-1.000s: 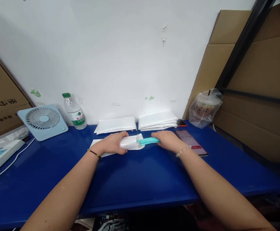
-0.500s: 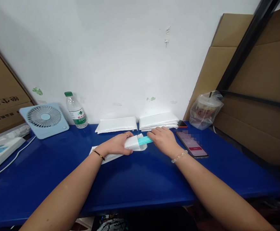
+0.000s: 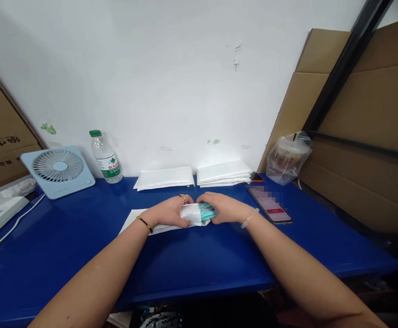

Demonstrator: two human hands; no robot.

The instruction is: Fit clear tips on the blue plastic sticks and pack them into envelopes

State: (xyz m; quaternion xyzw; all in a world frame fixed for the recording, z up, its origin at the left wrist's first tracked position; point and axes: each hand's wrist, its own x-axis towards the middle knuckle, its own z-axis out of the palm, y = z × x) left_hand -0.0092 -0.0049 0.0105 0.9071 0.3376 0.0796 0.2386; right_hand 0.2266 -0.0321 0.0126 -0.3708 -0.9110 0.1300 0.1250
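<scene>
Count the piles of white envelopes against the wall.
2. The left pile lies at the back of the blue table, beyond the left hand; the right pile lies beyond the right hand. Some envelopes within each may be hidden.

Deep blue covers the table (image 3: 199, 264). The packet (image 3: 190, 213) is white, the bundle (image 3: 207, 212) at its right end turquoise. The far envelopes (image 3: 166, 177) are white. On the left, the fan (image 3: 60, 166) is pale blue, the bottle (image 3: 105, 158) green-capped with a green-and-white label (image 3: 110, 169); on the right, the cardboard (image 3: 380, 95) is plain brown.
</scene>
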